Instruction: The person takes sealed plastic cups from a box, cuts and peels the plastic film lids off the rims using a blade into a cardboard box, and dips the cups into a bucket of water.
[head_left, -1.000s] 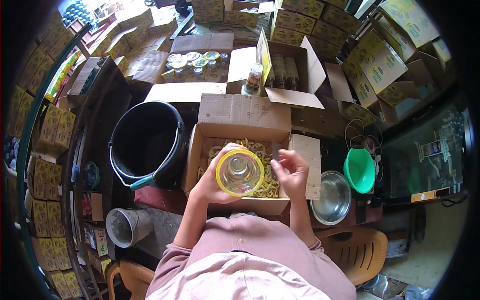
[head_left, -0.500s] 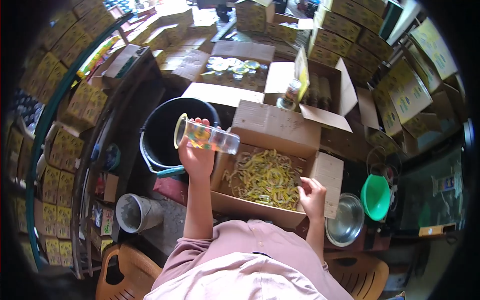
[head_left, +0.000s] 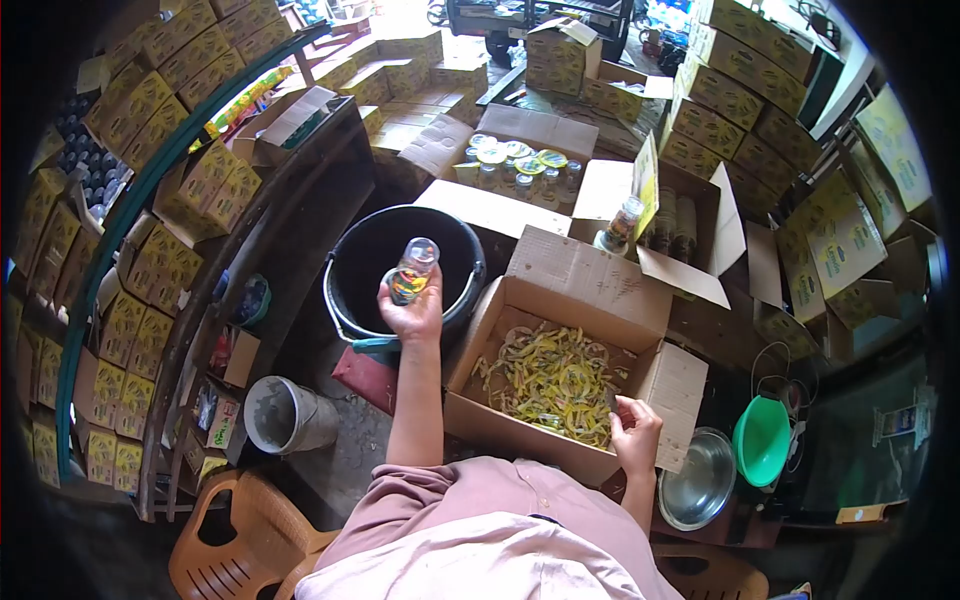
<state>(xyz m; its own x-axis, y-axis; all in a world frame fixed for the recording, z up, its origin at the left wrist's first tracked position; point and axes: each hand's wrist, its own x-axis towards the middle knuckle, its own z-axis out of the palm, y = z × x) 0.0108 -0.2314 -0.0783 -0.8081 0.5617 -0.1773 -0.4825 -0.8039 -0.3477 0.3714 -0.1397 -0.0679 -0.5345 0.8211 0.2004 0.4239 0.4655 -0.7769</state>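
My left hand is closed around a clear plastic cup with a colourful print, held nearly upright above the black bucket. My right hand rests at the right front corner of an open cardboard box. Its fingers are pinched together, with a small dark edge showing at the tips; what it is I cannot make out. Inside that box lies a loose heap of yellow-green strips, just left of my right fingers.
Behind stand a carton of lidded cups, another carton holding stacked cups, and a printed cup on a flap. A metal bowl and green basin are right; a grey bucket and orange chair left.
The cup in my left hand has turned from lying sideways to nearly upright, its end toward me. My right hand stays pinched at the box corner. The camera view has shifted.
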